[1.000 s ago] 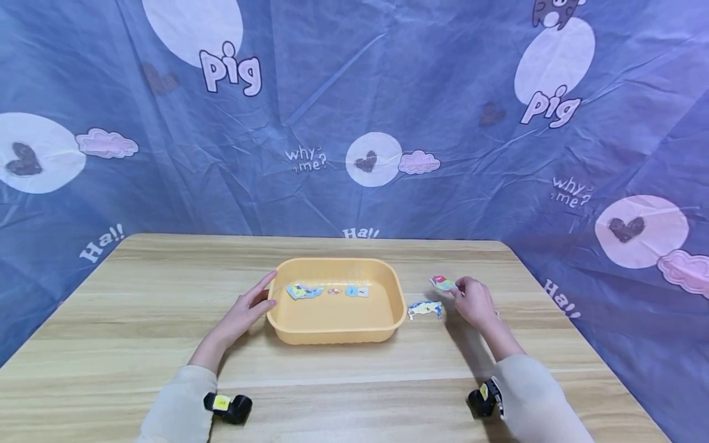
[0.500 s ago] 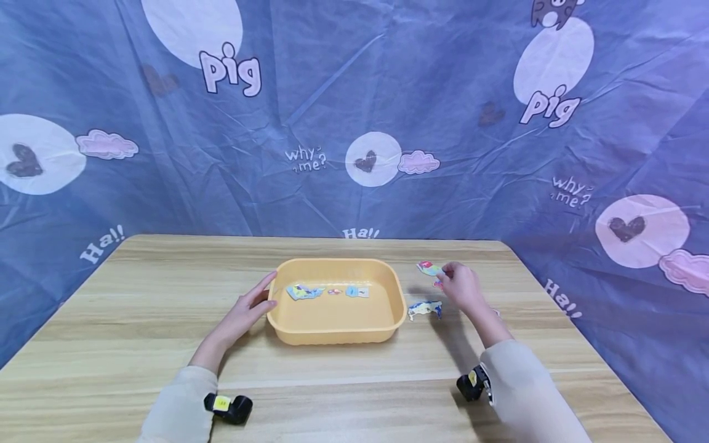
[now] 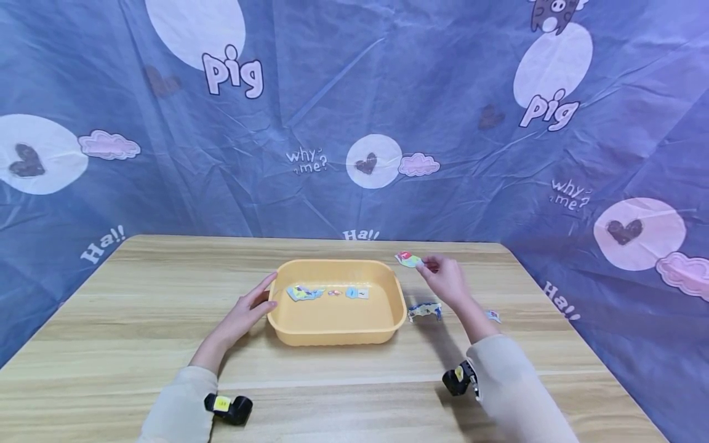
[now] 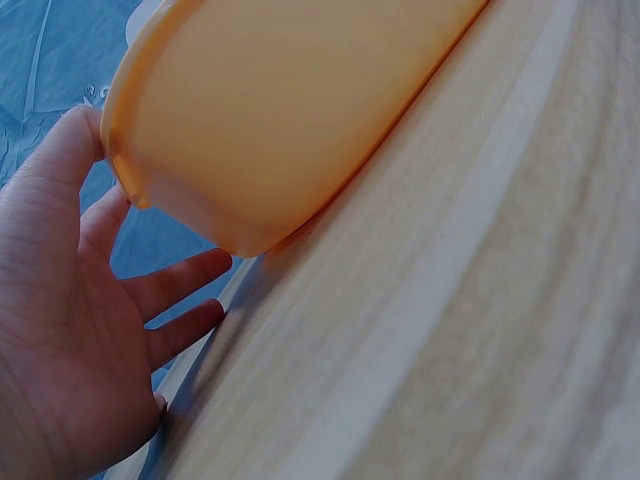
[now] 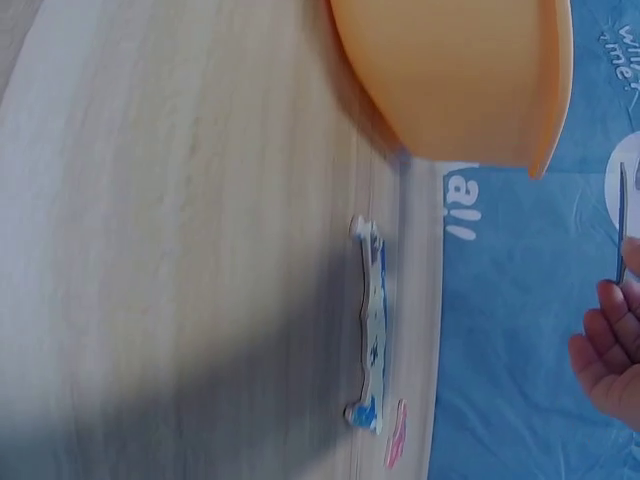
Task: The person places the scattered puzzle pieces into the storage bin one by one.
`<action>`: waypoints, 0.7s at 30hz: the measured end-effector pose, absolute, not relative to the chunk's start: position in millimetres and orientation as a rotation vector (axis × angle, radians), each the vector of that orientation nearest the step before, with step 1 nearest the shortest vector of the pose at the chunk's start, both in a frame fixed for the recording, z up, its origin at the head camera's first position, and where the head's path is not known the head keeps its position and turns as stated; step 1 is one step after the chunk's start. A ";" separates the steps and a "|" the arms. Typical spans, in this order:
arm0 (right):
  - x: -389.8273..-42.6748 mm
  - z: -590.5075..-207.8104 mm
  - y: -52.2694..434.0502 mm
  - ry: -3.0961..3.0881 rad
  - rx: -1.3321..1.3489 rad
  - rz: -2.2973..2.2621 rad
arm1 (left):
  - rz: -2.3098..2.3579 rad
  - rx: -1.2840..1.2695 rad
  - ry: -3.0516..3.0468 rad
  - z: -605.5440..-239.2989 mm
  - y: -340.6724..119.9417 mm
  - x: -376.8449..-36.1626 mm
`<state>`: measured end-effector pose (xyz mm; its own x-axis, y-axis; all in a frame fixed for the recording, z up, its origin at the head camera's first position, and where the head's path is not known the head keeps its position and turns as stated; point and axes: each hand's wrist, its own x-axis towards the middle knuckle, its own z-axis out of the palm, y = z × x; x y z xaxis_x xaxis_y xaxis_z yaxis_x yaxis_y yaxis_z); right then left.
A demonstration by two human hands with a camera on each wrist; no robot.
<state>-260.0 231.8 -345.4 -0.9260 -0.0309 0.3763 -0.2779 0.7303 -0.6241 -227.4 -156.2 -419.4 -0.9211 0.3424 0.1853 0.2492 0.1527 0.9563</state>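
My left hand (image 3: 244, 314) rests against the left end of a yellow plastic tray (image 3: 335, 337), thumb and straight fingers touching its rim. In the left wrist view, the fingers spread below the tray's corner. Right of the tray and raised above the table, my right hand (image 3: 445, 280) pinches a flat puzzle piece (image 3: 408, 259), red, yellow and pale blue. Edge-on, that piece (image 5: 622, 215) looks thin in the right wrist view. Inside the tray lie a blue-yellow piece (image 3: 304, 293), a small reddish piece (image 3: 334, 293) and a blue-white piece (image 3: 357, 293).
On the table (image 3: 343, 394), a white-and-blue piece (image 3: 425, 311) lies close to the tray's right end. Another small piece (image 3: 493, 315) is right of my forearm. A pink piece (image 5: 397, 433) shows in the right wrist view. A blue printed cloth (image 3: 249, 184) hangs behind.
My right hand has moved left and away from me, carrying the puzzle piece toward the tray's far right corner. The small piece by my right forearm has come into fuller view. My left hand stays put.
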 end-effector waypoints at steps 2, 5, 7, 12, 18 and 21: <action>-260.6 -345.2 228.1 -2.571 0.259 1.027 | 1.906 0.600 2.323 -419.7 -156.2 -227.7; -261.8 -344.4 221.9 -2.545 0.265 1.068 | 1.909 0.605 2.322 -420.3 -156.4 -228.4; -262.7 -344.2 217.5 -2.525 0.269 1.107 | 1.909 0.609 2.324 -420.6 -156.6 -228.4; -264.4 -343.9 204.7 -2.471 0.296 1.210 | 1.911 0.600 2.319 -420.9 -156.2 -227.8; -266.2 -344.3 189.2 -2.427 0.305 1.315 | 1.903 0.605 2.327 -420.8 -155.6 -228.9; -267.3 -344.5 181.5 -2.425 0.289 1.362 | 1.902 0.603 2.330 -420.0 -155.6 -228.9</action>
<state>-267.3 181.5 -344.5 -0.9204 -0.0089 0.3908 -0.3384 0.5187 -0.7851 -228.9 -155.6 -420.0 -0.9202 0.3439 0.1871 0.2520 0.1548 0.9553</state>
